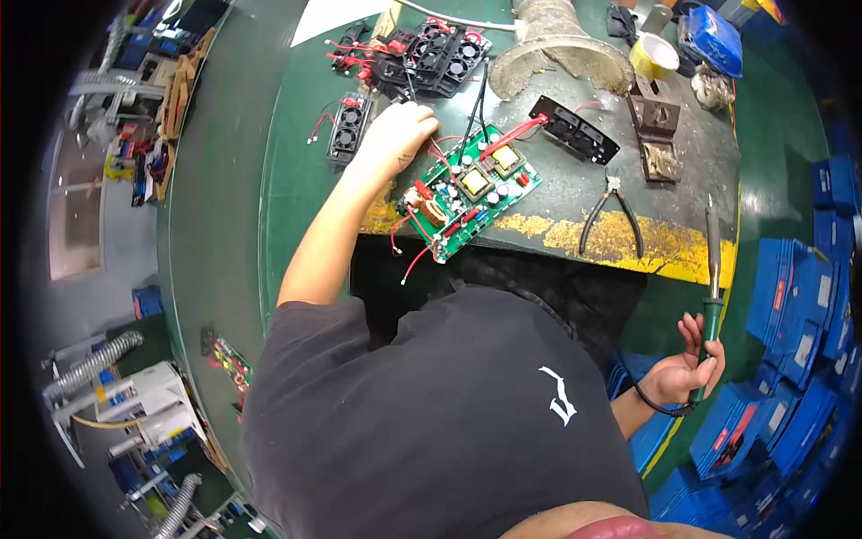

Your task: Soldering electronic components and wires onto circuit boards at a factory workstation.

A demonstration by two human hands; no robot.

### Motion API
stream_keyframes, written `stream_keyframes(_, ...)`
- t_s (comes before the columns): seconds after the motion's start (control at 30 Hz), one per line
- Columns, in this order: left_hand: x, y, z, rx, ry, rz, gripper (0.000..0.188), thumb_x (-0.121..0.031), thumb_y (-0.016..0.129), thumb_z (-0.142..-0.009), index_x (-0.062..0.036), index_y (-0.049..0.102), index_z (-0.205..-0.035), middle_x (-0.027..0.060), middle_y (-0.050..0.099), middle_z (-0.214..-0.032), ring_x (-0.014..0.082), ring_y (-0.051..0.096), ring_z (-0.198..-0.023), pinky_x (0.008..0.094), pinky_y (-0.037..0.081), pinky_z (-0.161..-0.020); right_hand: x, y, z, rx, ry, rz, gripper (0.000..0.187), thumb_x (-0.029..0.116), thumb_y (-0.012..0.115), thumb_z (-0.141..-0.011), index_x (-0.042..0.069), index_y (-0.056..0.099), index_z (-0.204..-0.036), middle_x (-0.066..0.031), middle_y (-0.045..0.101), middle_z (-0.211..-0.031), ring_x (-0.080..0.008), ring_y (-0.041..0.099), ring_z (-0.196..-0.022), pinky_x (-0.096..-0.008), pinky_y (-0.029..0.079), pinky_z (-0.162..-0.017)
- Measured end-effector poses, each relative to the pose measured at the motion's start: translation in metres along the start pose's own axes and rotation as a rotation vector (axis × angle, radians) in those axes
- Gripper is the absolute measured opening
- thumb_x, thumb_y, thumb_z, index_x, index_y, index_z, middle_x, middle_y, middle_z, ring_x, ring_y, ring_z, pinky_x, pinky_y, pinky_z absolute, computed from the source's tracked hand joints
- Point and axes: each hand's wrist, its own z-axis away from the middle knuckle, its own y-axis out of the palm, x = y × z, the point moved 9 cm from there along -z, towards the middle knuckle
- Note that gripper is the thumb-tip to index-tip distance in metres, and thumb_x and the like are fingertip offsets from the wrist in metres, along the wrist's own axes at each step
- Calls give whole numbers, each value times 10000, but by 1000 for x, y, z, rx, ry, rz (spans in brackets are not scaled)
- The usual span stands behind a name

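Observation:
My right hand [687, 370] is wrapped round the green handle of a soldering iron [712, 269], held upright at the bench's right front corner, its tip pointing away from me. My left hand [402, 135] reaches over the bench with curled fingers, beside a pile of black fan units [444, 58]. What its fingertips hold, if anything, is hidden. A green circuit board [467, 193] with yellow transformers and loose red wires lies at the bench's front edge, just right of my left wrist. Red wires join it to a black fan panel [575, 130].
Black-handled cutters [613, 216] lie near the yellow front edge. A brown metal stand [655, 135], a pale funnel-shaped duct [561, 54] and a yellow-rimmed tub [654, 57] stand behind. A single fan unit [348, 130] lies left of my forearm. Blue bins [781, 287] are stacked at right.

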Motion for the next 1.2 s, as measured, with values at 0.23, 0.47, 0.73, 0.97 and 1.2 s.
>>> stream_keyframes(0.23, 2, -8, 4, 198, 195, -202, 126, -241, 703, -804, -148, 659, -877, 3, 618, -928, 221, 563, -1045, 410, 410, -972, -3, 7, 5, -8, -6, 19, 360, 254, 387, -1010, -41, 572, -1104, -368, 679, -1062, -442, 741, -869, -457, 644, -790)
stream_keyframes(0.47, 31, -76, 50, -11, 28, -298, 150, -162, 685, -807, -106, 633, -936, 66, 647, -970, 270, 617, -1049, 430, 455, -958, 4, 12, 1, -26, -10, 50, 371, 250, 375, -1017, -45, 583, -1100, -384, 666, -1070, -457, 738, -873, -463, 648, -781)
stream_keyframes(0.73, 8, -148, 53, -127, -253, 187, 239, 79, 631, -860, -32, 703, -1059, 134, 642, -956, 291, 642, -870, 359, 527, -813, -4, 29, 5, 34, 33, -37, 384, 278, 367, -1018, -28, 586, -1098, -375, 658, -1104, -464, 732, -893, -469, 646, -772)
stream_keyframes(0.97, -93, -93, -11, 102, -17, 611, 373, 101, 605, -718, -83, 743, -1013, 84, 583, -837, 268, 593, -723, 366, 489, -644, 7, 44, 17, 120, 75, -166, 385, 292, 357, -1022, -19, 577, -1081, -382, 644, -1126, -447, 728, -849, -458, 639, -729)
stream_keyframes(1.2, -134, -39, -52, 228, 261, 546, 148, -131, 751, -830, -59, 719, -956, 89, 627, -847, 292, 626, -825, 392, 488, -749, 5, 10, 28, -10, 86, -137, 384, 259, 337, -1002, -32, 574, -1080, -390, 646, -1079, -439, 732, -807, -443, 646, -655)
